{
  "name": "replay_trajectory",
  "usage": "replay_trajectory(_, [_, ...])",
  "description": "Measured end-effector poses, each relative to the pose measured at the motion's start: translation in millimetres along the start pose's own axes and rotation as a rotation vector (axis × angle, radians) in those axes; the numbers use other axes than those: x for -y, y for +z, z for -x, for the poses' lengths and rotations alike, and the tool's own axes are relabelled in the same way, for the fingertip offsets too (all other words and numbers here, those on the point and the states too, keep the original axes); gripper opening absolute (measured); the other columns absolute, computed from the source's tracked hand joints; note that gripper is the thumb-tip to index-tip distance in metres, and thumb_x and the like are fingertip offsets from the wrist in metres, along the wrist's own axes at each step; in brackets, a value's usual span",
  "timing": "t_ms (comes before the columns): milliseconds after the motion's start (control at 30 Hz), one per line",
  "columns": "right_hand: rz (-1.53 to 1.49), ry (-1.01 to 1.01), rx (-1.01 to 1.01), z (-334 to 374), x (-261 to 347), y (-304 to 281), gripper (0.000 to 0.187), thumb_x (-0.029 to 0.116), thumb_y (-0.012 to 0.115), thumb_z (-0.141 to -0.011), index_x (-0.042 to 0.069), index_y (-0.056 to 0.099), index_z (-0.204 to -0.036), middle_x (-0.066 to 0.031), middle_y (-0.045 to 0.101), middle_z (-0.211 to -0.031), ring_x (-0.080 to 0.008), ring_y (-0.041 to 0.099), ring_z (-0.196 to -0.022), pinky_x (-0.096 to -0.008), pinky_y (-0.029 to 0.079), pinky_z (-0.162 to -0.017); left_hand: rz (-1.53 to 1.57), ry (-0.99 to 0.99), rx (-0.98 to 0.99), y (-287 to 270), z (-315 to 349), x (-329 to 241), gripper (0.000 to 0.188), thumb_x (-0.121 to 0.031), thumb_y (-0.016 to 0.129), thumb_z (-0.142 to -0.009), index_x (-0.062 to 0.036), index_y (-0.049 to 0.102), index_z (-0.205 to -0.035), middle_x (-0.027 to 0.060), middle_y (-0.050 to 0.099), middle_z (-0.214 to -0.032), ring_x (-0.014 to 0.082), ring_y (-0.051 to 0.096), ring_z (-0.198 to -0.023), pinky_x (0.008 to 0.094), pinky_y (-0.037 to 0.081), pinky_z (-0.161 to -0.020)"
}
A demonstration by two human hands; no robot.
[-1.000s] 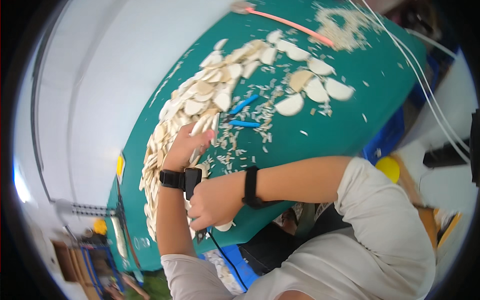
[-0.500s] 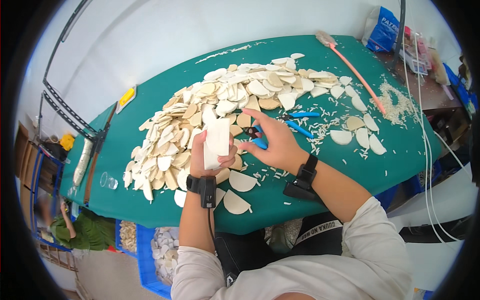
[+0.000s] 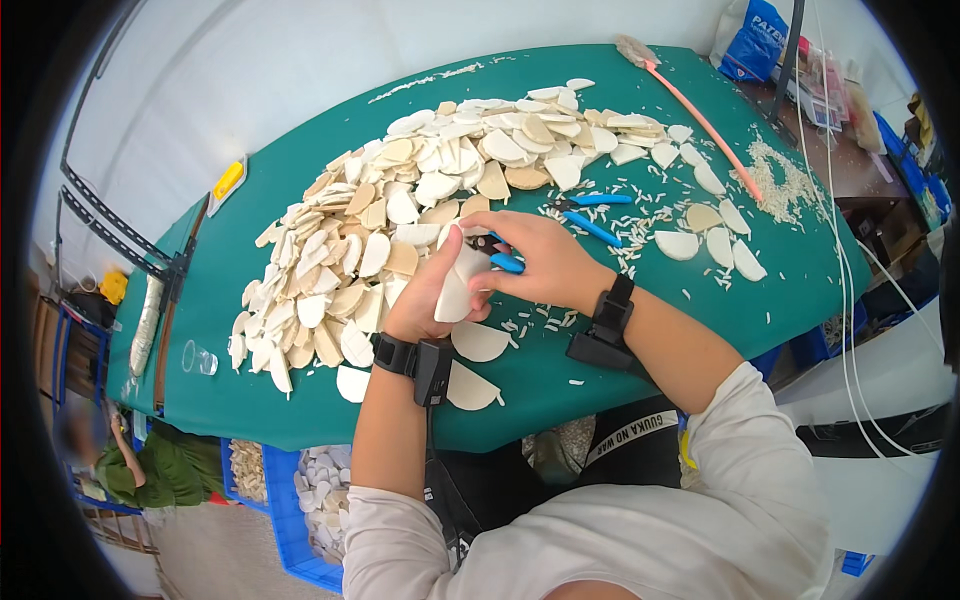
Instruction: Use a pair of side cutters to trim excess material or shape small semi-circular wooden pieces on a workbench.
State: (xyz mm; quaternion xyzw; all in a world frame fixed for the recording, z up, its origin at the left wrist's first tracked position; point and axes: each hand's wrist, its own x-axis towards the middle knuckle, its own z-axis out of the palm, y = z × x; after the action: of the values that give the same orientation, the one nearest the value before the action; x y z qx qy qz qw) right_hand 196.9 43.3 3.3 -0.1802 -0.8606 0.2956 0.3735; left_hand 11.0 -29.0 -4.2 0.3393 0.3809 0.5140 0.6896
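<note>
Head view: white pieces (image 3: 454,300) and cutters (image 3: 508,263) in hand.
Pieces gripped by left hand (image 3: 424,298), fingers closed; cutters held just beside by right hand (image 3: 553,268), fingers partly curled; pile (image 3: 402,207) beyond fingertips.

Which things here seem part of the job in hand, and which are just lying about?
Seemingly in the job:
left hand, holding pale pieces
right hand, holding blue-handled cutters
pile of half-round pieces

Apparently just lying about:
second blue-handled cutters
clear cup
pink-handled brush
yellow-and-white tool
blue bag
</note>
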Motion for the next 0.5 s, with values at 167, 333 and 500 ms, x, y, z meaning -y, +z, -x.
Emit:
replay_trajectory(167, [0.159, -0.146, -0.206, 4, -13, 16, 0.045, 0.033, 0.072, -0.09, 0.009, 0.062, -0.126, -0.0154, 0.068, -0.116, -0.0361, 0.066, -0.106, -0.0418, 0.053, -0.09, -0.046, 0.008, -0.042, 9, 10, -12, 0.037, -0.046, 0.058, -0.101, -0.01, 0.059, -0.109, -0.0005, 0.061, -0.071, 0.0104, 0.055, -0.048, 0.0233, 0.044, -0.042])
replay_trajectory(333, [0.073, 0.207, -0.552, 0, -37, 7, 0.04, 0.035, 0.06, -0.103, -0.001, 0.062, -0.119, -0.0145, 0.068, -0.103, -0.0212, 0.061, -0.089, -0.0326, 0.049, -0.082, -0.304, 0.6, -0.382, 58, 74, -59, 0.028, -0.033, 0.071, -0.092, -0.0065, 0.063, -0.097, 0.0029, 0.064, -0.073, 0.0094, 0.055, -0.053, 0.0243, 0.044, -0.047])
replay_trajectory(500, [-0.195, 0.266, -0.63, -8, -69, -14, 0.047, 0.041, 0.056, -0.104, -0.004, 0.063, -0.115, -0.0051, 0.062, -0.095, -0.013, 0.05, -0.085, -0.0256, 0.043, -0.08, -0.691, 1.181, -0.888, 71, 236, -110, 0.032, -0.032, 0.054, -0.103, -0.0051, 0.063, -0.117, 0.0066, 0.067, -0.101, 0.0101, 0.062, -0.079, 0.0215, 0.048, -0.065])
